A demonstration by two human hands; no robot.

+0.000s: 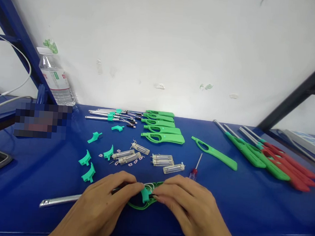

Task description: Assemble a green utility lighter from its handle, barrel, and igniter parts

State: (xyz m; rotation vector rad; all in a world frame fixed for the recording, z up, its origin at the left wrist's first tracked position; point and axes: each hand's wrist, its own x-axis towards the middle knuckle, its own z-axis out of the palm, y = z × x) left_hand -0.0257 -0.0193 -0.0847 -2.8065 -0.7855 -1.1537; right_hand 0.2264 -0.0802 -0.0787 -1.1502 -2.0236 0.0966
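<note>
Near the middle of the table's (234, 215) front edge, an open green shell (139, 207) lies between the hands, its white wires (150, 185) exposed, so it seems part-built. The left hand (110, 194) looks clamped on a teal trigger (145, 195); the right hand's (186, 195) fingertips close on a small black part (154, 196). Toward the right edge, green lighters (249, 152) and red lighters (292, 168) look assembled; green shells (161, 137), wired tubes (103, 118) and clear tanks (162, 157) lie loose toward the back edge.
</note>
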